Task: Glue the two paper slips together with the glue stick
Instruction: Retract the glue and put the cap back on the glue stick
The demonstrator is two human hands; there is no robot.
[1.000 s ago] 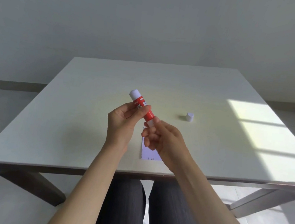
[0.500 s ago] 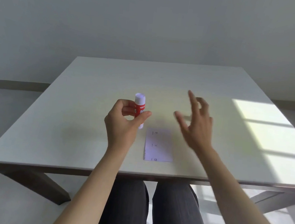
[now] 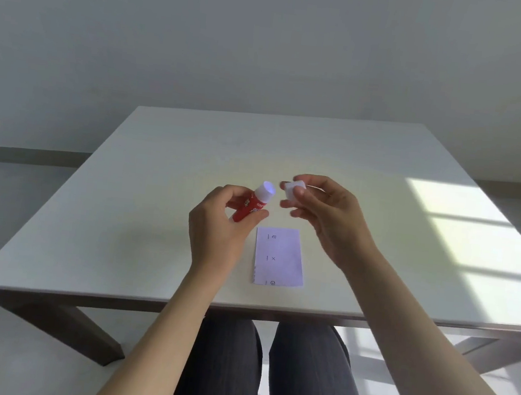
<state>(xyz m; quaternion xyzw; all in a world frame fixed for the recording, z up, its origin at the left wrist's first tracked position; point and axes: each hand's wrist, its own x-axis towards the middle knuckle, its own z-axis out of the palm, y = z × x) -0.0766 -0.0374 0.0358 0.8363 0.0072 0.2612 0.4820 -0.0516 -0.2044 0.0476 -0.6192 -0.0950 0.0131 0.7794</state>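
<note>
We note white lettering on the red glue stick, too blurred to read. The paper slip bears small printed marks, one resembling an "×"; the rest are illegible. It lies flat on the white worktop near the front edge, below and between both hands.

Left hand: raised above the worktop, fingers closed around the glue stick's barrel, white end tilted up and to the right.

Right hand: raised opposite, fingertips pinching the white cap just beside the stick's end, apart from it.

A sunlit patch falls on the worktop's right side.
</note>
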